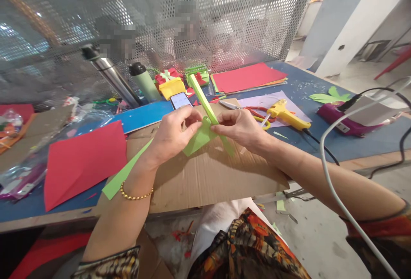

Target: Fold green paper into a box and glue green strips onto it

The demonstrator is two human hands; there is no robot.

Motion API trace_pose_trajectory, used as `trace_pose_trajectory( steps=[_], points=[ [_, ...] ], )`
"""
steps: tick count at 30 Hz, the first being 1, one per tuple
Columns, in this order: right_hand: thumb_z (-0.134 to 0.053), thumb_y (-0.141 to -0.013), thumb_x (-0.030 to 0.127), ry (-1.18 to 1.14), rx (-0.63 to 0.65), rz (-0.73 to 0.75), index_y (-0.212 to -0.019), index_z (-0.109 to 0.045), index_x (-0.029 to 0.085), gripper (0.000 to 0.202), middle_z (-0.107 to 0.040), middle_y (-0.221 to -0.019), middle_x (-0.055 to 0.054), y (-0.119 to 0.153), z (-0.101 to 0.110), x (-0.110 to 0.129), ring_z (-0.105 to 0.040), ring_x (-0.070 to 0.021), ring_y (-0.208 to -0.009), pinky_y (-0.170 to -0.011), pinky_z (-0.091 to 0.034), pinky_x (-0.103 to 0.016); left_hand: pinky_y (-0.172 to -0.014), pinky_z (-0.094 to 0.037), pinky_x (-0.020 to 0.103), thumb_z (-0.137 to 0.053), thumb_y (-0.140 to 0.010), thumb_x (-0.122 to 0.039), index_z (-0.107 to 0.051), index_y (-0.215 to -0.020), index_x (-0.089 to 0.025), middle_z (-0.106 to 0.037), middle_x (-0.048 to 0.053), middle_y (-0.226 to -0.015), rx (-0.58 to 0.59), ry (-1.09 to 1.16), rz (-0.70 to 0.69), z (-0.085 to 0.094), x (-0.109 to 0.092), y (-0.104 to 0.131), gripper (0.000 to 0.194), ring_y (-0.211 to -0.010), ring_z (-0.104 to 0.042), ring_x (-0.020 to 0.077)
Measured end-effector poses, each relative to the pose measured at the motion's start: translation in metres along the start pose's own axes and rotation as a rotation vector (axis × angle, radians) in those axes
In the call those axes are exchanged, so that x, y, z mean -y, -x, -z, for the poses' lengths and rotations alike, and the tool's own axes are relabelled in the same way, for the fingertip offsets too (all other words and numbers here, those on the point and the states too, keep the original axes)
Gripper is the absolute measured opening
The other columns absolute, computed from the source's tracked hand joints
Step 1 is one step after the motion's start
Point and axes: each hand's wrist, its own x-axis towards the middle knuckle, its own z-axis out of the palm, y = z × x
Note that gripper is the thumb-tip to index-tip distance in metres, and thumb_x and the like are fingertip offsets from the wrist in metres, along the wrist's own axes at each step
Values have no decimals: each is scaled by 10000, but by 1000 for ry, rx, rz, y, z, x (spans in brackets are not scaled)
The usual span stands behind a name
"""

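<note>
Over one cardboard (205, 180) | left hand (175, 131), right hand (242, 129) pinch green paper (196, 142) | two bottles (147, 84)

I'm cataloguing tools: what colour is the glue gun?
The glue gun is yellow, clearest in the head view.

Your paper strip (203, 99) is lime green, the glue gun (285, 114) at right yellow, the surface (308, 142) blue.

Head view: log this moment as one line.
left hand: pinching green paper | right hand: pinching green paper | cardboard: beneath hands | glue gun: lying right
</note>
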Motion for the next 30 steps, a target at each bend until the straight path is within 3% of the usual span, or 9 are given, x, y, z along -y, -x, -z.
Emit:
trace_pose_trajectory(
  steps=[4,11,20,25,30],
  points=[
    [-721,-727,322,28,-32,27,-666,-658,174,172,-591,-655,13,0,0,-2,-510,-110,-613,-578,-415,-268,-607,-445,253,-656,-872,-251,-664,-792,-181,-687,-5,-731,13,43,97,4,1,-1,107,-651,-576,128],
    [-716,-738,242,50,-56,43,-665,-666,174,112,-599,-646,11,-2,0,-4,-526,-120,-615,-586,-418,-278,-621,-442,262,-661,-872,-230,-668,-760,-183,-687,-9,-727,-5,130,132,1,6,0,122,-683,-599,137],
    [-875,-698,410,-172,-60,108,-716,-726,189,268,-672,-722,5,-2,13,5,-585,-123,-671,-621,-486,-282,-641,-464,262,-673,-861,-250,-664,-737,-191,-689,-7,-729,-6,214,172,2,7,-3,138,-703,-612,145],
    [-876,-772,422,-195,-257,218,-743,-680,214,287,-589,-597,51,-2,31,19,-508,-78,-488,-471,-448,-254,-652,-473,262,-680,-836,-254,-664,-719,-188,-693,0,-754,19,250,221,3,9,-4,135,-715,-611,146],
    [-865,-769,548,-178,-372,318,-792,-641,258,367,-685,-639,29,-3,31,18,-656,-119,-544,-554,-566,-290,-647,-462,263,-683,-828,-286,-676,-727,-188,-676,-4,-735,58,248,227,2,12,-5,141,-702,-597,143]
  ],
)
